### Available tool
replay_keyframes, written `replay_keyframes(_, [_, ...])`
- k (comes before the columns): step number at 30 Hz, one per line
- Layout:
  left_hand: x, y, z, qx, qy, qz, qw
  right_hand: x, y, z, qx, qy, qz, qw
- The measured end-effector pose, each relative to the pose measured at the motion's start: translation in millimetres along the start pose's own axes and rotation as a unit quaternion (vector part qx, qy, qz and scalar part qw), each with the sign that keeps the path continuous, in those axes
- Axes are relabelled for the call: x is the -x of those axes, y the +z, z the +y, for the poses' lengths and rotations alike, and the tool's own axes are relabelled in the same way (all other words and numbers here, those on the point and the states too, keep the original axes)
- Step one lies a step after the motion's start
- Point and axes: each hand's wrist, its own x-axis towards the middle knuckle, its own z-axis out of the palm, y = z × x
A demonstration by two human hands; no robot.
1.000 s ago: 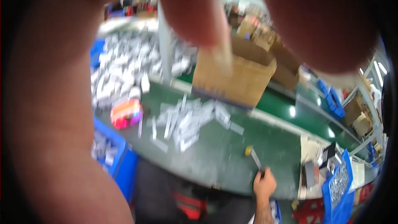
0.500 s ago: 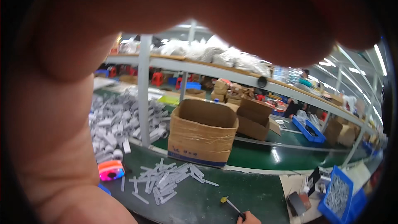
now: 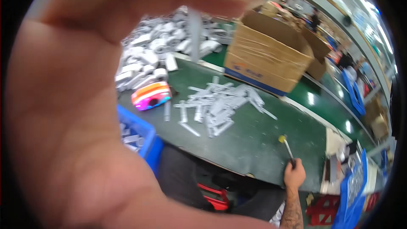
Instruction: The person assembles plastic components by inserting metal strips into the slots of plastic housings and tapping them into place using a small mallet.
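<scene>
My left hand [image 3: 72,127] is very close to the camera, large and blurred along the left and top. Its fingers curve across the top with gaps between them, and nothing shows in them. At the right, my right hand [image 3: 294,174] is wrapped round the black handle of a small hammer [image 3: 288,147] with a metal shaft and yellow head. The hammer is held over the green table [image 3: 254,152]. A loose pile of flat, light grey plastic strips [image 3: 220,106] lies left of it. Beside the pile is a pink and orange object with a dark round spot [image 3: 151,96].
White plastic parts [image 3: 157,46] are heaped at the back left. A cardboard box [image 3: 267,53] stands behind the strips. One blue bin [image 3: 146,138] is at the table's near left edge, another blue bin [image 3: 354,182] at the right. A post [image 3: 195,34] rises behind the table.
The view has tipped down and swung left, so my lap and right forearm now show. My left hand's fingers have shifted up and left across the picture. The right hand still grips the hammer.
</scene>
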Motion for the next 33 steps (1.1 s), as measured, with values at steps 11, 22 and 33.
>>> replay_keyframes(11, [515,-236,82,-0.447,-0.692,-0.057,0.563,-29,14,3,0.112,0.005,-0.045,0.993])
replay_keyframes(22, [555,-169,157,-0.393,-0.812,-0.207,0.378,-36,20,13,0.167,-0.001,-0.020,0.986])
replay_keyframes(33, [570,-185,116,-0.365,-0.883,-0.157,0.249,-28,13,-12,0.140,0.031,-0.039,0.989])
